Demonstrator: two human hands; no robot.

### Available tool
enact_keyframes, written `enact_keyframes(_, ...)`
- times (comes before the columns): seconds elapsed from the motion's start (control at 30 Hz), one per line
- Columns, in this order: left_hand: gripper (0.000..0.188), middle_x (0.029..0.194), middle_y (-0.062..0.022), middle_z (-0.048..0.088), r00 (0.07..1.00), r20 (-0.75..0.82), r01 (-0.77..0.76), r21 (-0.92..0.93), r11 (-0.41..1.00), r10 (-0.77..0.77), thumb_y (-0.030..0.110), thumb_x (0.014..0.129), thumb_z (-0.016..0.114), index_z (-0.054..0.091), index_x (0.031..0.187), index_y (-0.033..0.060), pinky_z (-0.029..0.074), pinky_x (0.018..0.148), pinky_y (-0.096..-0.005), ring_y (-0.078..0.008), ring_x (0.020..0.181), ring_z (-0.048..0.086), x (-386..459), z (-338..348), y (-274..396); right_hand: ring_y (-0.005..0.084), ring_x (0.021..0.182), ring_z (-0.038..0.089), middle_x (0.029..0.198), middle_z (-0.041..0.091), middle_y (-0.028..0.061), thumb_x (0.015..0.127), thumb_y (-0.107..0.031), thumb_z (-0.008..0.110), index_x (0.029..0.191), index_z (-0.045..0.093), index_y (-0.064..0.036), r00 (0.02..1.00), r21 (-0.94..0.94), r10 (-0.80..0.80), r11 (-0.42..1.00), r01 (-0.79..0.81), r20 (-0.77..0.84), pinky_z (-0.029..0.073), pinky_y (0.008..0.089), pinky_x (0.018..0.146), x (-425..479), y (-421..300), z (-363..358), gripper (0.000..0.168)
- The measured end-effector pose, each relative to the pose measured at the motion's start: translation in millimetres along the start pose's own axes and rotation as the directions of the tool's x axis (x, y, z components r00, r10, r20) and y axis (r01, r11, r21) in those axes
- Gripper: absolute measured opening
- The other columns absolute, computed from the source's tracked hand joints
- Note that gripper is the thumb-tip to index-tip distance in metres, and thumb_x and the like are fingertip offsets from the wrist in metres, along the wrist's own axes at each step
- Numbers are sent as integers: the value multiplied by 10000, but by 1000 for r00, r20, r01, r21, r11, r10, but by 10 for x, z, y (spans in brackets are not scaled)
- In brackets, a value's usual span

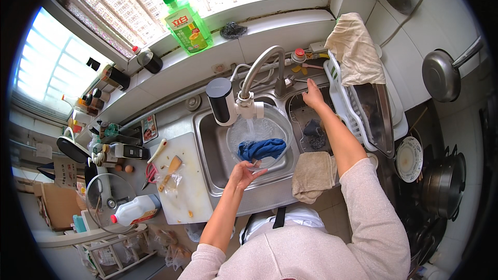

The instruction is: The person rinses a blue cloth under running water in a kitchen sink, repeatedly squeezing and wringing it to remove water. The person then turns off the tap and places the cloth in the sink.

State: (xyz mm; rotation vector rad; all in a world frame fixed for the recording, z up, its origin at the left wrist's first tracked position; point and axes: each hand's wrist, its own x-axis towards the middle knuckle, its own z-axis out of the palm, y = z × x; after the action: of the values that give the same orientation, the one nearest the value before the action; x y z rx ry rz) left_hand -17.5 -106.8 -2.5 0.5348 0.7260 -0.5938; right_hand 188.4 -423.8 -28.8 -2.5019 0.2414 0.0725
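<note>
My left hand (246, 174) holds the near rim of a clear bowl (286, 126), its fingers at the wall. A bunched blue cloth (262, 148) lies inside, in bubbly water. Water streams into the bowl from the white filter outlet on the curved metal faucet (279, 56). The bowl stands in the larger basin of the steel sink (208, 151). My right hand (314, 95) reaches over the smaller basin, its fingertips at the end of the faucet lever (298, 80). Whether they grip the lever is unclear.
A folded tan cloth (314, 175) hangs over the sink's front edge. At left, a white cutting board (186, 186) bears a wooden-handled tool, beside scissors (149, 175). A white dish rack (346, 105) stands at right. Green dish soap (188, 29) sits on the sill.
</note>
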Motion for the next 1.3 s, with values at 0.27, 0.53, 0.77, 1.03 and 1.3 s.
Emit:
enact_keyframes(0.27, 191, 987, -130, 529, 1000, 1, 2, 4, 1000, -2, -81, 642, 481, 496, 823, -20, 435, 870, -613, -275, 974, 532, -8, 38, -13, 298, 1288, 280, 1404, 264, 182, 784, -134, 554, 1353, 246, 15, 1000, 30, 11, 999, -11, 1, 269, 326, 1040, 11, 26, 7, 665)
enact_keyframes(0.53, 144, 977, -126, 521, 1000, -18, -12, 6, 1000, 12, -87, 628, 491, 491, 740, 3, 436, 864, -617, -286, 1012, 511, -6, 48, -28, 296, 1298, 260, 1405, 259, 189, 787, -144, 563, 1355, 238, 21, 1000, 37, 16, 999, -17, 21, 251, 316, 1052, 13, 12, -1, 675)
enact_keyframes(0.77, 157, 990, -129, 520, 1000, -16, -22, 5, 1000, 22, -90, 630, 490, 489, 756, 2, 432, 865, -620, -291, 1019, 507, -43, 72, -45, 302, 1283, 289, 1423, 232, 166, 782, -120, 527, 1367, 226, -8, 999, 7, 15, 1000, -15, 32, 292, 338, 1026, 14, 12, 13, 667)
enact_keyframes(1.03, 263, 1011, -163, 511, 1000, -2, -22, -37, 999, 22, -93, 616, 482, 495, 876, -52, 429, 863, -626, -304, 985, 536, -3, 11, -80, 294, 1294, 270, 1421, 231, 173, 785, -126, 531, 1366, 222, 1, 1000, 19, -4, 1000, 3, 22, 277, 329, 1036, 21, 46, 11, 671)
enact_keyframes(1.3, 392, 1013, -171, 506, 1000, 13, -26, -38, 999, 27, -88, 619, 481, 445, 1009, -68, 436, 857, -626, -310, 972, 536, -6, -38, -76, 287, 1310, 239, 1420, 234, 176, 790, -122, 558, 1367, 213, 12, 998, 41, 39, 998, -41, 59, 242, 316, 1057, -15, -29, -27, 686)
